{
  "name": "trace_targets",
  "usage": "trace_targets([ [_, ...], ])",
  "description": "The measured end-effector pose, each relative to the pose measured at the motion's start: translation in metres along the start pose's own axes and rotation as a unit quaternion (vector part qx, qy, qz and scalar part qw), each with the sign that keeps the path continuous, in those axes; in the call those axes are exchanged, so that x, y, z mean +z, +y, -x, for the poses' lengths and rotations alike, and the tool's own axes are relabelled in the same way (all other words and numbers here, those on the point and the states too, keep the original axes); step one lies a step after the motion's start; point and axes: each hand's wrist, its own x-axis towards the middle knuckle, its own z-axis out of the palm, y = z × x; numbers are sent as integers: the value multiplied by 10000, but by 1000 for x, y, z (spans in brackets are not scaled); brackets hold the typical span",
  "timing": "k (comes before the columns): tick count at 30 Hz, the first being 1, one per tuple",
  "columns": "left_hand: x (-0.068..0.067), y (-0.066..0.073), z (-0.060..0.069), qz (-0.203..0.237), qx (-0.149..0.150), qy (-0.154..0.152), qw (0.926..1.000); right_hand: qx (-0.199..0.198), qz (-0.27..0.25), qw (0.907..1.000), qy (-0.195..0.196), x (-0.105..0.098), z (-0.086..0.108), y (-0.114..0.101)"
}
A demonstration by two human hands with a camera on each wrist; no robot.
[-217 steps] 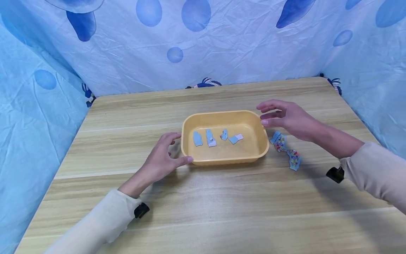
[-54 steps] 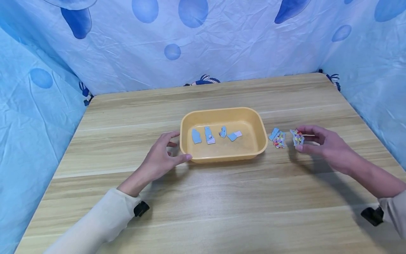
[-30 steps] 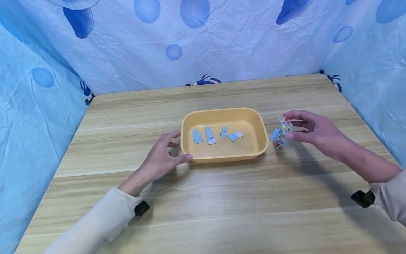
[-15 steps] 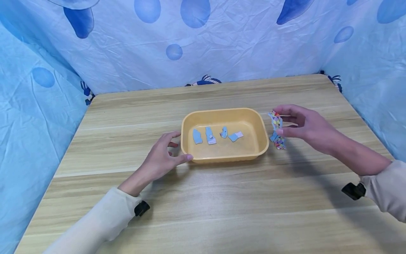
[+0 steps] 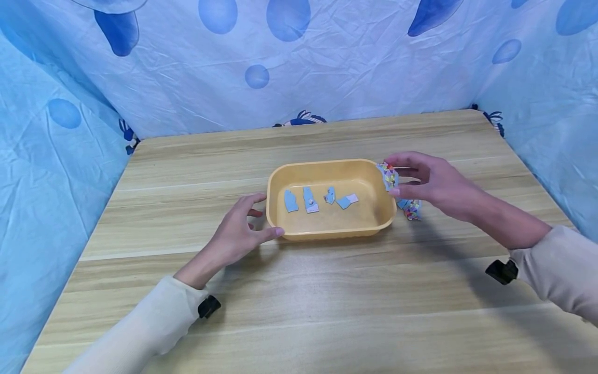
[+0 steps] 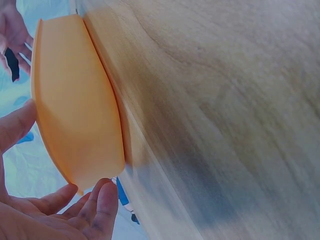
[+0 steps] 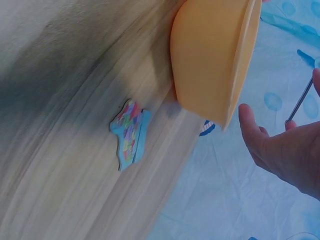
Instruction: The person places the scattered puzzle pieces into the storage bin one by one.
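Note:
In the head view, my right hand (image 5: 434,182) pinches a colourful jigsaw puzzle piece (image 5: 389,176) with a blue edge, over the right rim of a yellow plastic tray (image 5: 327,235). The right wrist view shows that held puzzle piece (image 7: 301,99) edge-on. My left hand (image 5: 235,236) holds the tray's left end, thumb on the front rim and fingertips at the left side. Inside the tray several blue puzzle pieces (image 5: 290,201) lie apart in a row. Just right of the tray, more colourful puzzle pieces (image 5: 413,210) lie on the table, partly hidden by my right hand.
A light wood table (image 5: 299,306) bears the tray. Blue-and-white patterned sheets (image 5: 322,72) hang behind the table and along its sides. A black device (image 5: 502,271) sits at my right wrist, another black device (image 5: 208,307) at my left.
My right hand has picked up a colourful puzzle piece from the table right of the tray and carried it leftward to the tray's right rim. My left hand has stayed at the tray.

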Motion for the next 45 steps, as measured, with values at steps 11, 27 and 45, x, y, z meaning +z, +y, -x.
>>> trace_targets([
  [11, 0, 0, 1, -13, 48, 13, 10000, -165, -154, 9991, -362, 12, -20, -5],
  [27, -1, 2, 2, -10, 47, 15, 10000, -203, 48, 9977, -637, 27, -46, -16],
  [45, 0, 2, 1, 32, 14, 22, 10000, -301, -32, 9938, -1073, 45, -66, -20],
])
